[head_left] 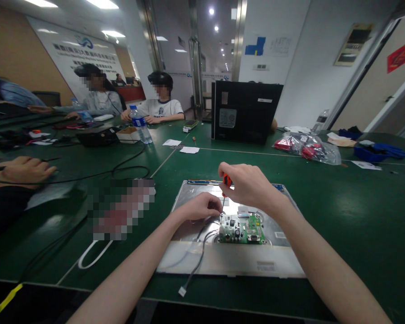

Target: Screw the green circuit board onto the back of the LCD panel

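Observation:
My right hand (248, 182) grips an orange-and-black screwdriver (227, 180), held upright with its shaft pointing down at the upper left corner of a green circuit board (241, 228). Close by the screwdriver's tip is my left hand (202, 207), fingers bent and pressed together; whatever they pinch is too small to make out. The board lies on the silvery back of a flat display panel (280, 256). A grey cable (197, 265) runs from the board's left side over the panel's front edge and ends in a white connector (182, 291).
A black monitor-like box (246, 112) stands at the back. A water bottle (141, 126), a black case (97, 136) and cables are on the left. Another person's hand (27, 171) rests at far left. Plastic-bagged items (308, 146) and a blue tray (369, 151) lie on the right.

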`<state>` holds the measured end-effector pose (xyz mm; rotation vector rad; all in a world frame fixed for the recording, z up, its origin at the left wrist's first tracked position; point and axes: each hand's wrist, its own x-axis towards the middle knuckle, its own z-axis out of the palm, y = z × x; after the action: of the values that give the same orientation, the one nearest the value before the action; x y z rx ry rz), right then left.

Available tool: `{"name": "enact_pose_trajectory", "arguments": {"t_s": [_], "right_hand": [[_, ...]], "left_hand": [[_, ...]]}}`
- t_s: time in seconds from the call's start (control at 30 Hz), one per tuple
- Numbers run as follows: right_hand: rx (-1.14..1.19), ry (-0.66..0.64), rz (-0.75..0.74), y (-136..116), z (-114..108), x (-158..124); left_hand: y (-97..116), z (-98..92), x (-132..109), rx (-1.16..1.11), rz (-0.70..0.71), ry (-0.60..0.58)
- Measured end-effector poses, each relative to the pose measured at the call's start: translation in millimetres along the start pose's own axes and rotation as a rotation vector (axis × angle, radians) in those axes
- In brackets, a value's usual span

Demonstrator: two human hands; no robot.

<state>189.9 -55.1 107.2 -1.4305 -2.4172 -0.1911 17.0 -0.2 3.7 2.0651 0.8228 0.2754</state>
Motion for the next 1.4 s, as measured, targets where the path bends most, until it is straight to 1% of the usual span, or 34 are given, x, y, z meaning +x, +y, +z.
{"name": "enact_pose_trajectory", "arguments": {"t_s": [0.13, 0.27, 0.4, 0.5, 0.57, 0.63, 0.7, 0.8, 0.9, 1.0, 1.07, 1.17, 1.23, 1.3, 1.4], "right_hand": [[-0.004, 0.011, 0.014, 2, -3, 0], [-0.008, 0.011, 0.034, 4, -5, 0], [-0.003, 0.013, 0.055, 7, -9, 0], [0.002, 0.018, 0.066, 8, -12, -1], [0.004, 0.024, 0.067, 9, -13, -1], [0.004, 0.031, 0.061, 9, -14, -2], [0.0, 0.033, 0.059, 9, -15, -3], [-0.004, 0.025, 0.06, 8, -16, -4], [-0.005, 0.015, 0.062, 6, -18, -5], [-0.007, 0.017, 0.06, 6, -19, -7], [0.001, 0.026, 0.056, 6, -20, -9], [0.044, 0.069, 0.07, 7, -22, -16], [0.114, 0.115, 0.093, 8, -23, -24], [0.221, 0.155, 0.126, 9, -20, -31], [0.387, 0.211, 0.2, 12, -8, -42]], "left_hand": [[-3, -1.4, 0, -0.008, 0.031, -0.004], [0, -6.7, -3, 0.106, 0.021, 0.046], [18, -13.0, -18, 0.367, -0.061, 0.121], [32, -11.8, -37, 0.488, -0.118, 0.129], [37, -6.4, -51, 0.493, -0.137, 0.141], [36, 2.0, -64, 0.482, -0.142, 0.165], [31, 12.0, -74, 0.471, -0.135, 0.185], [23, 26.2, -81, 0.443, -0.108, 0.263], [16, 35.1, -82, 0.439, -0.068, 0.31], [13, 37.6, -81, 0.448, -0.047, 0.332], [14, 37.3, -81, 0.458, -0.053, 0.336], [20, 39.0, -80, 0.451, -0.077, 0.393], [26, 43.7, -79, 0.407, -0.057, 0.435], [32, 51.1, -76, 0.371, -0.003, 0.441], [37, 62.5, -71, 0.418, 0.014, 0.399]]}}
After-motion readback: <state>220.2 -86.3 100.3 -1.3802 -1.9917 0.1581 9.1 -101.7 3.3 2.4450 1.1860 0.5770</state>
